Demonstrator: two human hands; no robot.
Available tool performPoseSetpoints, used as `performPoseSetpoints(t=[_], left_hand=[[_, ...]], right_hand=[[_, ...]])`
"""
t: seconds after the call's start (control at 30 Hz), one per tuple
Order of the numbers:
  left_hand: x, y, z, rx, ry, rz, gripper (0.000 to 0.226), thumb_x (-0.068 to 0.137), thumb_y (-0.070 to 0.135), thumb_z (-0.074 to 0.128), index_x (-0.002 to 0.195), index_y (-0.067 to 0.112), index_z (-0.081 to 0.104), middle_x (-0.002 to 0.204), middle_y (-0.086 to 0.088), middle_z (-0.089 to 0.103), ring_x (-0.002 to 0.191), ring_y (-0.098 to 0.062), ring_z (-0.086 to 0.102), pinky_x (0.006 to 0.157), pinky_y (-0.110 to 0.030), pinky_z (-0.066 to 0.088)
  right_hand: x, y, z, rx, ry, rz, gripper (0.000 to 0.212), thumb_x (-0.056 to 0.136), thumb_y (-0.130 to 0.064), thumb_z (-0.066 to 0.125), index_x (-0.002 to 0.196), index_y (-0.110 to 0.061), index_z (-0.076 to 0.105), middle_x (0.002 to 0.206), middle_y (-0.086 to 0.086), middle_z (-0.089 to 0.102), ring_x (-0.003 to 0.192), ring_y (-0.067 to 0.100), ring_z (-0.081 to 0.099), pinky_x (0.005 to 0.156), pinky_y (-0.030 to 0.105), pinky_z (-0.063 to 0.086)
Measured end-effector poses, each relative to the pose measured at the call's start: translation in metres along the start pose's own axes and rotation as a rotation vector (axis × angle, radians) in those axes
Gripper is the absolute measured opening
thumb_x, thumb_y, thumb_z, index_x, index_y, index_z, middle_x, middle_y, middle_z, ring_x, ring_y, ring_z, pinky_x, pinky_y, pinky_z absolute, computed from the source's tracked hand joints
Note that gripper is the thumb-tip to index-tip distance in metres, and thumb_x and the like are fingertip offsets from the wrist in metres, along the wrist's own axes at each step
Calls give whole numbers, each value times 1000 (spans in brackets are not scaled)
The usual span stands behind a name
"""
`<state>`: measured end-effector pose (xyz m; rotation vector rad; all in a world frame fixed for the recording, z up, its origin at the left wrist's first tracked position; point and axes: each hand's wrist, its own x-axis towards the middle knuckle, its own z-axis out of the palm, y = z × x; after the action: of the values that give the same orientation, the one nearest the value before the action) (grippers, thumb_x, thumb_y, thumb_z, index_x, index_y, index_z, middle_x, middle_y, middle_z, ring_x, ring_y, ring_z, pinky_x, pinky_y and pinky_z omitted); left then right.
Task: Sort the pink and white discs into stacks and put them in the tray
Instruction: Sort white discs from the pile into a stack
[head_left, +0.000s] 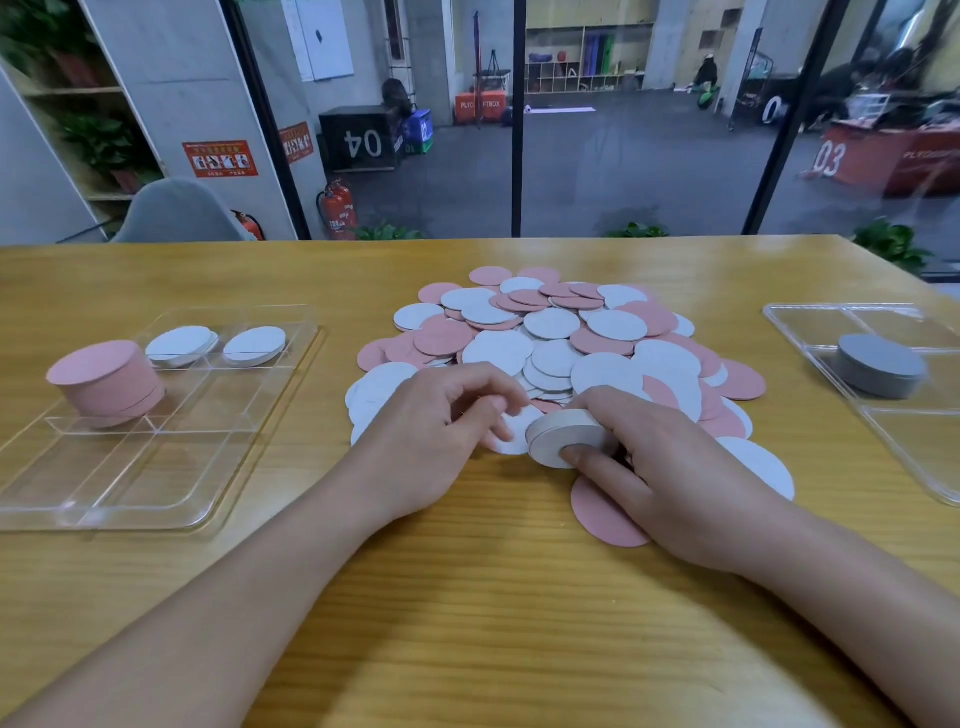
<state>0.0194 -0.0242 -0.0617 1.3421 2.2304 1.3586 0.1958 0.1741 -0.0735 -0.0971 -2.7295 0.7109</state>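
**Discs sorted on a wooden surface**

Discs (550, 343), pink and white, lie in a loose heap at the middle of the yellow wooden surface (467, 597). At the heap's near edge the right hand (654, 467) grips a small stack of white discs (563, 436), tipped on edge, its flat face turned towards the left hand (441, 436). The left hand's fingers (498, 415) pinch a single white disc (511, 434) beside the stack. Left, a clear tray (171, 483) holds a pink stack (106, 384) and two low white stacks. Right, a second tray (893, 441) holds a grey stack (880, 366). Beyond, glass panes show a gym floor.
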Motion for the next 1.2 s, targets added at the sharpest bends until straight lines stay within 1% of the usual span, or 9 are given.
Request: performPoseSetpoints(t=[0.1, 0.27, 0.43, 0.53, 0.7, 0.8, 0.93, 1.07, 1.2], left_hand=[[3, -6, 0, 231, 62, -39, 10, 105, 37, 73, 114, 40, 75, 103, 15, 67, 89, -3, 62, 76, -12, 43], [2, -9, 7, 457, -38, -69, 51, 92, 64, 76, 132, 35, 66, 121, 19, 53, 115, 1, 45, 91, -14, 37], [1, -7, 9, 570, -80, -57, 59, 96, 72, 63, 145, 39, 65, 125, 20, 44, 128, -4, 37, 107, -27, 40], [-1, -2, 7, 531, -114, -59, 57, 94, 71, 70, 142, 41, 64, 128, 22, 41, 130, -3, 35, 107, -27, 40], [-4, 5, -2, 295, -51, -83, 46, 87, 45, 90, 118, 45, 56, 115, 24, 55, 108, 5, 51, 82, -7, 40], [0, 0, -7, 150, 39, -97, 27, 96, 29, 83, 112, 39, 64, 99, 12, 68, 81, -4, 60, 70, -13, 44], [3, -2, -13, 34, 71, -30, 4, 102, 23, 77, 100, 26, 76, 94, 10, 76, 86, -5, 67, 74, -15, 45], [2, -2, -12, -13, 34, 40, 12, 108, 21, 69, 98, 20, 75, 87, 11, 71, 82, -6, 63, 79, -27, 52], [2, -3, -10, -64, -7, 56, 13, 109, 18, 67, 100, 18, 76, 82, 7, 67, 79, -20, 62, 77, -42, 59]], right_hand=[[1, -1, 0, 8, -6, -3, 5, 108, -40, 57, 109, -41, 52, 94, -21, 58, 92, 5, 57, 69, 22, 39], [0, 0, 0, -1, -2, 1, 5, 108, -40, 58, 110, -37, 54, 93, -19, 58, 91, 7, 56, 71, 23, 41], [0, 1, -1, 8, 2, 2, 6, 107, -39, 59, 106, -35, 55, 92, -16, 59, 90, 10, 57, 73, 27, 44], [0, 1, -2, 11, -4, 3, 7, 107, -39, 58, 104, -33, 56, 92, -15, 59, 90, 11, 57, 73, 28, 44], [0, 1, -5, 24, -1, 6, 14, 107, -40, 60, 96, -35, 53, 92, -15, 59, 87, 13, 56, 68, 25, 40], [0, 1, -5, 26, 2, 13, 15, 106, -41, 60, 95, -33, 54, 90, -14, 59, 85, 14, 56, 67, 25, 40], [0, 1, -4, 37, 11, 30, 13, 106, -44, 59, 101, -33, 56, 88, -15, 61, 85, 13, 58, 69, 29, 44], [-1, 1, -2, 41, 21, 54, 14, 105, -46, 59, 108, -33, 55, 89, -17, 62, 86, 11, 58, 74, 32, 47], [-1, -2, -1, 64, 41, 84, 24, 106, -44, 60, 126, -43, 48, 99, -25, 61, 95, 3, 58, 75, 22, 47]])
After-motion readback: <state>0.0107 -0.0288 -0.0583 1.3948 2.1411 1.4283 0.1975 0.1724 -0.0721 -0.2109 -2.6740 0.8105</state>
